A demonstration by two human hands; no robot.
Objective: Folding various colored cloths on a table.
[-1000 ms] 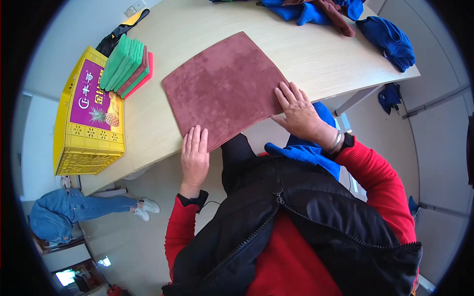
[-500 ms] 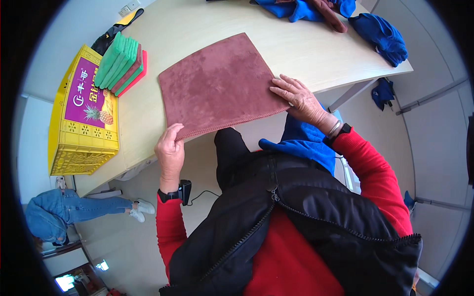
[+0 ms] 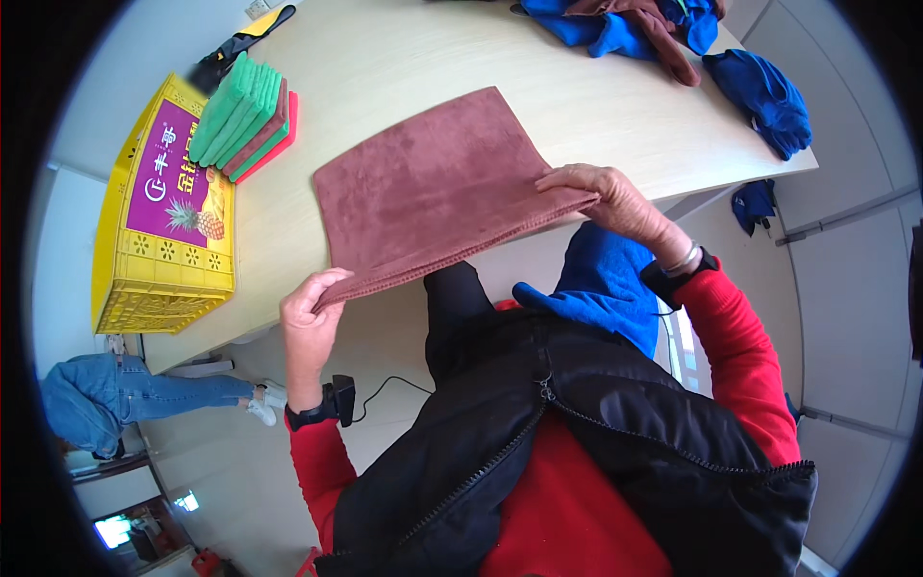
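Pale and wood-toned, the counter [image 3: 413, 77] stretches in front of you. At its left end stands a yellow crate [image 3: 163, 274] with a purple panel. Along the counter's near edge you have the maroon cloth [image 3: 433, 192], its stitched front border raised and reaching past that edge toward you. Blue and maroon fabric [image 3: 615, 34] lies heaped at the far edge; a stack of folded cloths [image 3: 240, 115], mostly green, stands beside the crate; a blue bundle [image 3: 760, 101] sits at the right corner. Your left hand [image 3: 312, 308] pinches the cloth's near left corner between thumb and fingers; your right hand [image 3: 620, 202] grips the near right corner, fingers curled over the top.
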